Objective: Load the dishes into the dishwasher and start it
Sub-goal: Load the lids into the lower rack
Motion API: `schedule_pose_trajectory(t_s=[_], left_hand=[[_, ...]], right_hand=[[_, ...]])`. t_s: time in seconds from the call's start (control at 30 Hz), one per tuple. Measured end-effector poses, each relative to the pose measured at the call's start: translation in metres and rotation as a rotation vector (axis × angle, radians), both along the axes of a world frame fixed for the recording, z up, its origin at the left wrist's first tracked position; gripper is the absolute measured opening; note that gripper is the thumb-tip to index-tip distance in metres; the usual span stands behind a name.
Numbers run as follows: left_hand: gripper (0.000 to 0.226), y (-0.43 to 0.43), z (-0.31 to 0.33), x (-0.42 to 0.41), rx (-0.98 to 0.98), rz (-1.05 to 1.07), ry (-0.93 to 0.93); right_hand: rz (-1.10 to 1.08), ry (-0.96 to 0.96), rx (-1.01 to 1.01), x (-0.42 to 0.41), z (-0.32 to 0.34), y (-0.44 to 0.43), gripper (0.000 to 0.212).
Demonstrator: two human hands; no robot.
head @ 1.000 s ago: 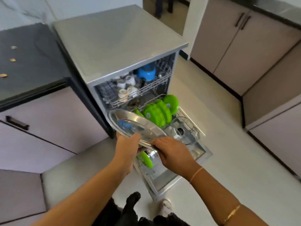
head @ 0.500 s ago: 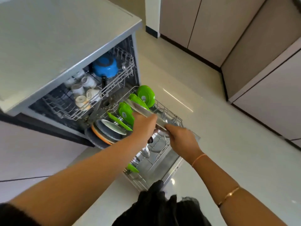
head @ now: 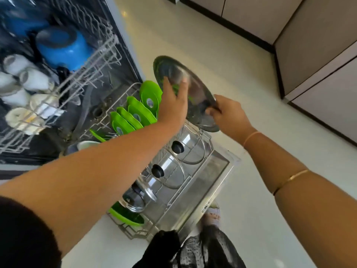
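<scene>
Steel plate [head: 195, 88]: round, shiny, held on edge and tilted at the centre of the frame, above the far end of the lower rack [head: 133, 232] and just right of the green plates [head: 135, 115]. Its lower rim was close to the rack wire; contact could not be told.

Left hand [head: 172, 107]: arm ran in from the lower left. The fingers were fairly straight and laid flat on the plate's near face, thumb toward its left rim, pressing rather than curling round it.

Right hand [head: 229, 115]: arm ran in from the lower right. The fingers were curled, pinching the plate's right rim.

Green plates: a row standing on edge in the left part of the lower rack, centre-left of the frame.

Green dish [head: 125, 215]: single, at the near end of the same rack, lower centre.

Pot lids [head: 191, 142]: three, shiny with black knobs, standing in a row in the right part of the lower rack, below the steel plate.

Upper rack [head: 92, 60]: upper left of the frame, blurred. It carried a blue pot [head: 63, 49] and several white cups [head: 25, 80].

Dishwasher door [head: 216, 176]: folded down beneath the lower rack.

Floor [head: 212, 45]: pale, glossy.

Cabinets [head: 318, 55]: upper right of the frame.

Bracelet [head: 289, 179]: gold, on the right forearm, with a thin thread [head: 251, 136] at the wrist
</scene>
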State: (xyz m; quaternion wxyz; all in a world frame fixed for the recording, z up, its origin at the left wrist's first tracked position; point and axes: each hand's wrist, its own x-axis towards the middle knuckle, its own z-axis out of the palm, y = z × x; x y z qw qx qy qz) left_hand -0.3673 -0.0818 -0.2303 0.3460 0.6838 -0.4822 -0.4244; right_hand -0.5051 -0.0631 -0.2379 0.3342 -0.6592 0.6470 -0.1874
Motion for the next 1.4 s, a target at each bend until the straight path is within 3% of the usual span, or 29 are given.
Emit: schedule_pose_trajectory(t_s=[0.13,0.23,0.33,0.43,0.53,0.63,0.8,1.03,1.2,1.4], left_hand=[[0.035,-0.005,-0.059,0.003,-0.057,-0.211,-0.283],[0.035,-0.008,-0.099,-0.001,0.059,-0.463,-0.465],[0.024,-0.010,-0.133,-0.012,0.010,-0.768,-0.811],[0.041,-0.007,-0.161,-0.018,0.032,-1.054,-1.095],[0.049,-0.001,-0.176,-0.019,0.108,-1.147,-1.157],[0.042,0.006,-0.179,-0.017,-0.056,-1.092,-1.217],[0.024,0.020,-0.185,-0.014,-0.085,-0.993,-1.176],[0.033,0.024,-0.184,-0.031,-0.016,-0.966,-1.208],[0.027,0.029,-0.186,-0.023,-0.090,-1.034,-1.136],[0.027,0.025,-0.187,-0.012,-0.113,-1.082,-1.034]], right_hand=[[-0.042,-0.060,0.067,-0.029,-0.031,-0.023,0.013],[-0.045,-0.055,0.116,-0.046,-0.058,-0.029,0.014],[-0.084,-0.083,0.156,-0.058,-0.085,-0.033,0.009],[-0.122,-0.149,0.187,-0.060,-0.103,-0.033,0.015],[-0.116,-0.181,0.184,-0.055,-0.115,-0.033,0.014],[-0.088,-0.188,0.197,-0.049,-0.124,-0.033,0.015],[-0.042,-0.128,0.187,-0.044,-0.137,-0.030,0.010],[-0.001,-0.068,0.231,-0.030,-0.161,-0.027,0.014],[-0.116,-0.122,0.287,-0.031,-0.175,-0.034,0.018],[-0.003,0.151,0.380,-0.024,-0.189,-0.053,0.010]])
